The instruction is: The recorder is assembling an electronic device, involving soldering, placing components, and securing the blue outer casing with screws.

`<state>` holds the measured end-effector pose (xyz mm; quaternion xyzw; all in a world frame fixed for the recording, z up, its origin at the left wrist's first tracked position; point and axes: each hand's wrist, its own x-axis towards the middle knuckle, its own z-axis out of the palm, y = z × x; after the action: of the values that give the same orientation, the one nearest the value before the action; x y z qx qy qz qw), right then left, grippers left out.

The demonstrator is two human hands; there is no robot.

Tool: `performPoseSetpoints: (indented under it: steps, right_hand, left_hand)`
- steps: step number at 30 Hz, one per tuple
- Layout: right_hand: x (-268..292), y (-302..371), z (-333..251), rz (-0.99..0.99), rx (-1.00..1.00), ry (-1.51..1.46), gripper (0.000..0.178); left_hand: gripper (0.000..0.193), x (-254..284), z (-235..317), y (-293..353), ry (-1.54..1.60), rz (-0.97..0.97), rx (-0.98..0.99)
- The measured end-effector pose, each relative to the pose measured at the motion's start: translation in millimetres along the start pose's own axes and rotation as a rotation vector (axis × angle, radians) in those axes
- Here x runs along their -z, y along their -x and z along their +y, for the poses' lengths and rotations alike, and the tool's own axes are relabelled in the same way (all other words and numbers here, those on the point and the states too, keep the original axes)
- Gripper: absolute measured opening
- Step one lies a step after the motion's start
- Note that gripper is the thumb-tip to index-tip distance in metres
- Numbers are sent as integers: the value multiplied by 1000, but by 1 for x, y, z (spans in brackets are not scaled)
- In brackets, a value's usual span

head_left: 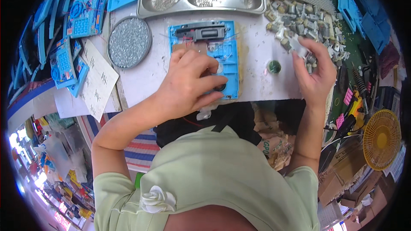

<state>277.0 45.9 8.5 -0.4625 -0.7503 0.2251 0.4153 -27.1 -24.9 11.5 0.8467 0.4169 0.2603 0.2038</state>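
A blue plastic casing, open side up, lies in front of me on the white table. A black and grey part with thin red wires sits across its far end. My left hand rests over the casing's near left part, fingers bent and gripping it. A dark round part shows between its fingertips; the palm hides the rest. To the right, my right hand pinches a small white and silver part, which looks like a small motor. It is at the near edge of a pile of similar parts.
A round dish of small metal pieces and a steel compartment tray stand beyond the casing. Near my right hand is a small green round container. Blue casings are stacked left; a yellow fan is at right.
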Motion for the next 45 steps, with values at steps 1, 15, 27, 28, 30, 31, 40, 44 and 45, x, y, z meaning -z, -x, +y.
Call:
performPoseSetpoints:
  steps: [1,15,27,28,30,31,40,44,45]
  right_hand:
    - [1,6,0,87,-76,-90,28]
    - [4,17,-4,-34,43,-89,32]
    - [-3,17,-18,-44,115,-119,34]
    - [-5,18,-18,-25,68,-156,30]
    - [-8,21,-18,10,-30,-228,22]
    - [-9,19,-18,-27,-175,-423,16]
    - [-54,-40,-27,-422,-490,-713,25]
    - [-63,-22,-32,-416,-265,-632,27]
    - [-62,-20,-32,-425,-274,-638,27]
  left_hand:
    - [17,3,-6,-12,32,65,25]
    - [17,-19,-127,-171,-324,-137,-95]
    - [15,-9,-127,-170,-254,-137,-393]
    - [15,-2,-126,-164,-203,-43,-390]
    - [15,12,-121,-149,-96,144,-385]
    - [12,18,-112,-140,17,137,-284]
    - [18,15,-25,-86,285,111,-11]
    - [19,15,-14,-63,553,73,202]
    - [20,17,-10,-62,613,38,282]
